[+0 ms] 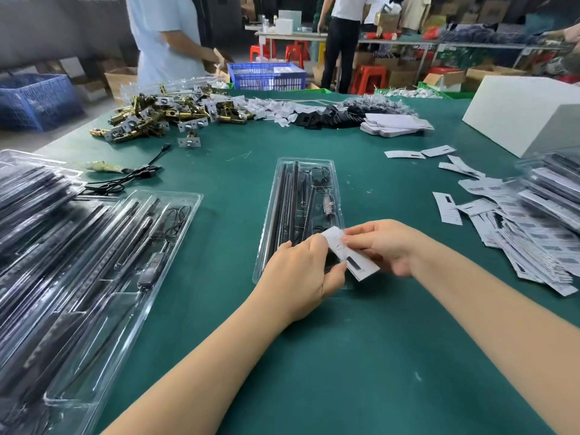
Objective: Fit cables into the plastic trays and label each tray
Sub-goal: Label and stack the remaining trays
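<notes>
In the middle of the frame, the left hand (298, 271) and the right hand (383, 246) are both pinching a thin paper label (348, 252) over the near end of the clear, shiny plastic tray (332, 164). The label could be bending or sticking crooked, because the tray is bumpy and long black cables (290, 196) are lying inside.

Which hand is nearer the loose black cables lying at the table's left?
Left. The left hand rests on the center tray, on the side toward the loose black cables; the right hand holds the label farther right.
</notes>
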`<state>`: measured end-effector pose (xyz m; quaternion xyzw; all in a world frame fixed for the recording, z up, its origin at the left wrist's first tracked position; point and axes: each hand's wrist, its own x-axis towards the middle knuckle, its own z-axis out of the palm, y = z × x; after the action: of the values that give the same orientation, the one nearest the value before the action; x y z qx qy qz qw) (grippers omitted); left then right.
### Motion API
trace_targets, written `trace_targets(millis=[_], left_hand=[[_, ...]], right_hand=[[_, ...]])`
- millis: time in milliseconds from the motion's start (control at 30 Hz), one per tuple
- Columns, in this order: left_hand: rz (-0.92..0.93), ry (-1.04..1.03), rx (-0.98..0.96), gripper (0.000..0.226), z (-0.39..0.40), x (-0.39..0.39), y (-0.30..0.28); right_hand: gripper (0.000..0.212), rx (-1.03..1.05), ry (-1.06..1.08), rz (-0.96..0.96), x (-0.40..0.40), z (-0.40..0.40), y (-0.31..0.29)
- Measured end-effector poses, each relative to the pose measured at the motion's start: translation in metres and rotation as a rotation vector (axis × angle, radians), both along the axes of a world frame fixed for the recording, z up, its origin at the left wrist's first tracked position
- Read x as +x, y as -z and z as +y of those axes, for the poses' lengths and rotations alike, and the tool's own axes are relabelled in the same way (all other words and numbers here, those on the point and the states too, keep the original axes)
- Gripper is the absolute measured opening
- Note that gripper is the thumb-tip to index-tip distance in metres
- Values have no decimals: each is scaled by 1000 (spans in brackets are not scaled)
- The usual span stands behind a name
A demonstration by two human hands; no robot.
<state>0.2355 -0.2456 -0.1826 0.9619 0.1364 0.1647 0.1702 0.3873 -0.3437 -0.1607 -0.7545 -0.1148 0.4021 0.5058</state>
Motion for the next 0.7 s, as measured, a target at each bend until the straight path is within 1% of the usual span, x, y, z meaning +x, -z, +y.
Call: trace_targets(millis=[100, 167, 267, 367, 467, 567, 700], left_hand=[[-16, 4, 3, 31, 0, 1, 0], [-24, 5, 19, 31, 0, 1, 2], [-17, 8, 45, 31, 1, 2, 3], [-19, 1, 38, 34, 0, 2, 3], [-23, -5, 44, 31, 0, 1, 1], [-14, -6, 44, 32, 0, 1, 1], [-6, -8, 62, 32, -1, 2, 2]], right_hand=[[10, 52, 88, 69, -2, 5, 3], [9, 106, 143, 147, -3, 7, 4], [8, 168, 189, 221, -5, 8, 4], [13, 213, 236, 229, -10, 10, 6], [9, 237, 286, 208, -19, 14, 7], [11, 273, 340, 221, -24, 14, 7], [14, 317, 321, 249, -28, 14, 2]])
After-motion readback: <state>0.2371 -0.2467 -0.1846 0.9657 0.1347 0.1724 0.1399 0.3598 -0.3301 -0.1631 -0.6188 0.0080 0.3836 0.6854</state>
